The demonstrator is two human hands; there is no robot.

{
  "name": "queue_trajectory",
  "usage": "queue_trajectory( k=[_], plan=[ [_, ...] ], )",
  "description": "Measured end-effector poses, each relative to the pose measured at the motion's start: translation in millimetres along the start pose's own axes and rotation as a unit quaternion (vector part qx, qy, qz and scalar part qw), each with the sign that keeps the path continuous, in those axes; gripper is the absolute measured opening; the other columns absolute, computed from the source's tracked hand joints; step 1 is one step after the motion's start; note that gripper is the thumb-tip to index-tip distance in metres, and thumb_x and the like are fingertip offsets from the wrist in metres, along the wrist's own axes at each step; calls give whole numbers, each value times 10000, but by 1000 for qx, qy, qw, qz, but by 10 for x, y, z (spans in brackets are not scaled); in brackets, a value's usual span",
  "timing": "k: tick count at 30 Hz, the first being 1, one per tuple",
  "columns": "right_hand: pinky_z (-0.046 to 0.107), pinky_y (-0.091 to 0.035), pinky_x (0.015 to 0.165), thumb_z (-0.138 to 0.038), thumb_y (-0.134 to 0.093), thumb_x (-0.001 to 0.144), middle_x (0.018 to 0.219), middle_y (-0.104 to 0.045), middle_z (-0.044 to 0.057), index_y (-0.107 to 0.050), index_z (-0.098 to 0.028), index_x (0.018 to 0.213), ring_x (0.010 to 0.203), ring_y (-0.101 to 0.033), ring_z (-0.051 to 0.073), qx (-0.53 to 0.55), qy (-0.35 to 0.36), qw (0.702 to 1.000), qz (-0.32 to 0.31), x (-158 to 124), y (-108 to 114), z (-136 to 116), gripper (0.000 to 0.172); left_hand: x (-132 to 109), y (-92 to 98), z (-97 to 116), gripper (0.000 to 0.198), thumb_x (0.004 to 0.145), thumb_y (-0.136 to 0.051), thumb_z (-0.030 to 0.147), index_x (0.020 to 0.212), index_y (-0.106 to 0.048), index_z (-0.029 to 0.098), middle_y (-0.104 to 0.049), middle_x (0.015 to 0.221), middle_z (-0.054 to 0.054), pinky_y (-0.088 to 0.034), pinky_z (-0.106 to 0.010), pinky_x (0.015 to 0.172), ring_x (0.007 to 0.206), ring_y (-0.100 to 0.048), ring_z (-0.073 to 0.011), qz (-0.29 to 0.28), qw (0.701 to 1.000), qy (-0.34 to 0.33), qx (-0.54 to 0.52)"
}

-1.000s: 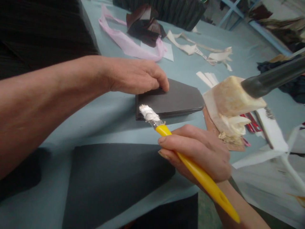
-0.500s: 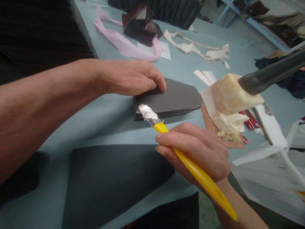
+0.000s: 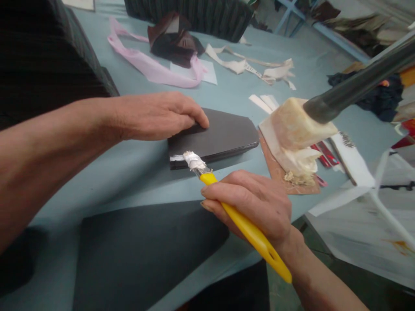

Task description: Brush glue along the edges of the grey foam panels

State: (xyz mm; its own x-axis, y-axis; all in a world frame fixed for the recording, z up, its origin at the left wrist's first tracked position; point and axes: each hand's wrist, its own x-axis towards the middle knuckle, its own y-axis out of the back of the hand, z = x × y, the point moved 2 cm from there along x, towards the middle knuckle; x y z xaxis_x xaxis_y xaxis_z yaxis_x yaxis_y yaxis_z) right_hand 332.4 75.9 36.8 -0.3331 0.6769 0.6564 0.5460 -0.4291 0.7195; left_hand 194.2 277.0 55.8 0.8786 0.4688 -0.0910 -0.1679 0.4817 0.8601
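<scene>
My right hand [image 3: 256, 203] is closed around a yellow-handled paintbrush [image 3: 243, 224]. White paste coats the bristles, which touch the near side edge of a stack of dark, flat pieces [image 3: 223, 129]. A white smear [image 3: 177, 158] marks that edge at its left end. On top of the stack rests my left hand [image 3: 158, 114], its fingers laid over the far left part and partly hidden; it holds nothing up. Closer to me lies a larger dark sheet [image 3: 139, 255] with a tapered right end.
To the right, a paste-stained block with a dark handle [image 3: 301, 125] stands on a brown board [image 3: 275, 172]. Behind are a pink strip [image 3: 155, 73], pale strips [image 3: 233, 65] and a dark brown bundle [image 3: 175, 41]. Tall dark stacks [image 3: 48, 52] rise at left.
The brush has drawn a white streak along the left end of the stack's edge, moving right along it. My left hand stays on the stack. The view has shifted slightly to the right.
</scene>
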Motion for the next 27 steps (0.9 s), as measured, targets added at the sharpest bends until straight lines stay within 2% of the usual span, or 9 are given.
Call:
queue_trajectory(
  k=[9,20,27],
  plan=[
    [254,-478,624,-250,-647,1081,715,-708,9,-770,-161,1002,632,-634,124,-27,-26,999,7,-64,115,76,171,-9,2,-46,590,954,-329,476,1292,-745,229,-725,1392,-6,-424,-362,1242,1285,-637,-225,14,1000,1,27],
    [235,-518,659,-267,-611,1105,748,-732,14,-771,-172,998,662,-651,109,-62,-52,997,-19,-103,302,184,215,-6,-22,-192,599,926,-329,568,1254,-738,278,-719,1386,7,-443,-407,1224,1304,-637,-233,17,1000,-8,25],
    [255,-501,610,-253,-633,1089,736,-724,33,-771,-128,991,630,-637,123,-85,-65,994,-30,-122,421,276,211,6,-53,-233,579,918,-346,582,1234,-751,315,-725,1367,27,-444,-409,1208,1287,-647,-224,29,999,3,25]
  ],
)
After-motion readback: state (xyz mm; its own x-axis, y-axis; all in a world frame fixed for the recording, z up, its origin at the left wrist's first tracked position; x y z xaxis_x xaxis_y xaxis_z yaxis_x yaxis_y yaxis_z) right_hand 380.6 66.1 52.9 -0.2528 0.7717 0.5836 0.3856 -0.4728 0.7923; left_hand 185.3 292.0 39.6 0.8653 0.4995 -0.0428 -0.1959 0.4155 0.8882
